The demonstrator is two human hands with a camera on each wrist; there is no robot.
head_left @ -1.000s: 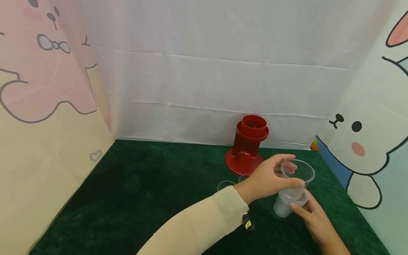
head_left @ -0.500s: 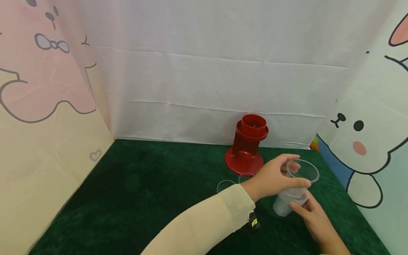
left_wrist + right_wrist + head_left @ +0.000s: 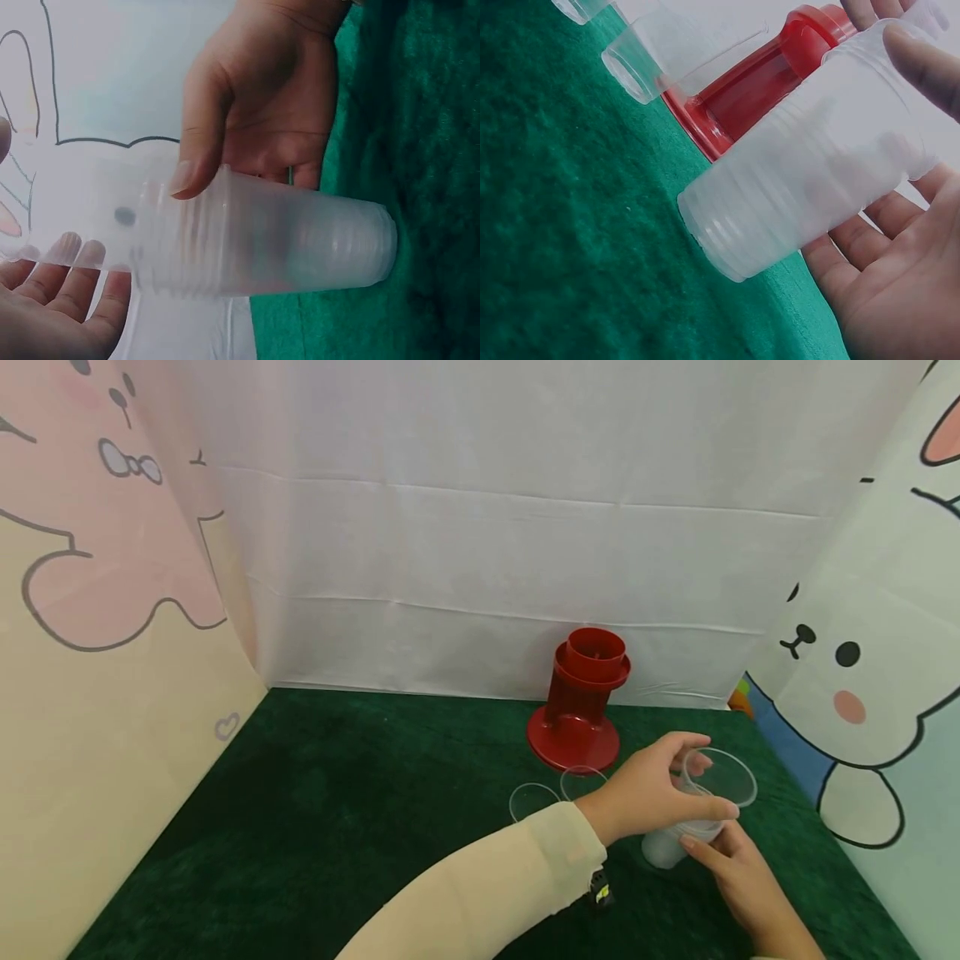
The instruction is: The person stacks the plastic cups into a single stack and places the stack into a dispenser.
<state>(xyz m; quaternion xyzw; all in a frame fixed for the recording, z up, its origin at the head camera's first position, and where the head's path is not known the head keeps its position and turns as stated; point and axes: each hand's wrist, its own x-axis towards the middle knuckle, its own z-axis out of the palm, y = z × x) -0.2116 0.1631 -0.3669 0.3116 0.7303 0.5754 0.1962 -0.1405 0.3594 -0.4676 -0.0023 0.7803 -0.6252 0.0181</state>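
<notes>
My right hand (image 3: 738, 877) grips a stack of clear plastic cups (image 3: 663, 849) near its rims, thumb in front and fingers behind. The stack stands tilted on the green cloth. Around the top clear cup (image 3: 738, 781) curls my left hand (image 3: 648, 789), its thumb at the near side and its fingers at the far side. That cup sits partly inside the stack, its rim above the others. In the left wrist view the nested rims (image 3: 184, 247) show under my right thumb. The right wrist view has the frosted-looking stack close up.
Two clear cups stand upright on the cloth, one cup (image 3: 532, 800) partly behind my left sleeve and another cup (image 3: 583, 782) beside it. Behind them is a red stand with a round base (image 3: 573, 743). A white curtain (image 3: 450, 568) hangs at the table's back edge.
My left hand has moved right with the top cup, then lowered it slightly towards the stack. My right hand and the stack stay almost where they were.
</notes>
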